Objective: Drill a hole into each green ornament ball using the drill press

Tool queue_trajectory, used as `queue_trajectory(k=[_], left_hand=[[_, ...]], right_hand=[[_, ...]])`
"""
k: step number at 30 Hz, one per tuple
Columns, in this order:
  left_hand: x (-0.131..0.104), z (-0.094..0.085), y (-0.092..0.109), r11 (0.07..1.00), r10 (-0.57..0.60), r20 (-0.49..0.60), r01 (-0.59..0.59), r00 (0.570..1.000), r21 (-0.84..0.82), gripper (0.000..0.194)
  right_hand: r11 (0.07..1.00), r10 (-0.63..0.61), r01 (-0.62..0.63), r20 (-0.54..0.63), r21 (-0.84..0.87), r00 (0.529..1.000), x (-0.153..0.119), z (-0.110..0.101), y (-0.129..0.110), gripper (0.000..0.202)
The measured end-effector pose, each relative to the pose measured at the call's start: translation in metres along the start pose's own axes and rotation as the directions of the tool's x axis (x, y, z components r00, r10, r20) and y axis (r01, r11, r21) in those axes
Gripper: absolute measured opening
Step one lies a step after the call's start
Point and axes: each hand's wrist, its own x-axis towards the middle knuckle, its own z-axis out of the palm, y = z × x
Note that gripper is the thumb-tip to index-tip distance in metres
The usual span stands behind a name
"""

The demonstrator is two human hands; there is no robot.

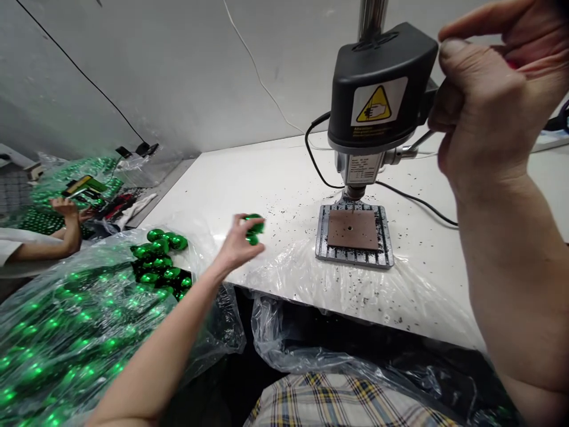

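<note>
Shiny green baubles [254,224] are pinched between the thumb and fingers of my left hand [237,243], above the white table; the hand is slightly blurred. My right hand [489,89] is raised at the upper right beside the black head of a bench drill press [382,89]. Its fingers curl around the feed lever [420,142], whose end is mostly hidden by them. Under the drill bit, a brown square board [353,229] with a small hole lies on the slotted metal base [323,249].
Green baubles [160,255] spill from a large clear plastic bag [89,320] at the left. Dark shavings dot the white table [288,178]. A black cable [418,203] runs behind the base. Farther left, a co-worker's hands [66,207] are near more green baubles.
</note>
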Motion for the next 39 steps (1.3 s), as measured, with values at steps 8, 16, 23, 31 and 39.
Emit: queue_trajectory(k=[8, 16, 23, 31, 39], left_hand=[[0.033, 0.063, 0.009, 0.967, 0.078, 0.363, 0.018, 0.928, -0.255, 0.070], [0.018, 0.053, 0.015, 0.807, -0.141, -0.034, 0.095, 0.989, -0.582, 0.054], [0.005, 0.055, 0.051, 0.136, -0.260, 0.290, 0.332, 0.921, -0.933, 0.042], [0.021, 0.082, 0.081, 0.034, -0.169, 0.330, 0.341, 0.929, -0.940, 0.030], [0.045, 0.106, 0.086, 0.049, -0.183, 0.399, 0.414, 0.898, -0.909, 0.033]], right_hand=[[0.991, -0.101, 0.095, 0.054, 0.098, 0.993, 0.000, 0.000, 0.000, 0.024], [0.995, -0.086, 0.087, 0.021, -0.058, 0.996, -0.003, 0.002, -0.001, 0.027], [0.995, -0.056, 0.057, 0.021, -0.076, 0.998, -0.004, 0.001, 0.002, 0.022], [0.998, -0.057, 0.057, 0.077, 0.006, 0.995, -0.004, 0.001, -0.006, 0.021], [0.982, 0.073, -0.056, 0.094, -0.180, 0.993, -0.008, -0.004, -0.006, 0.008]])
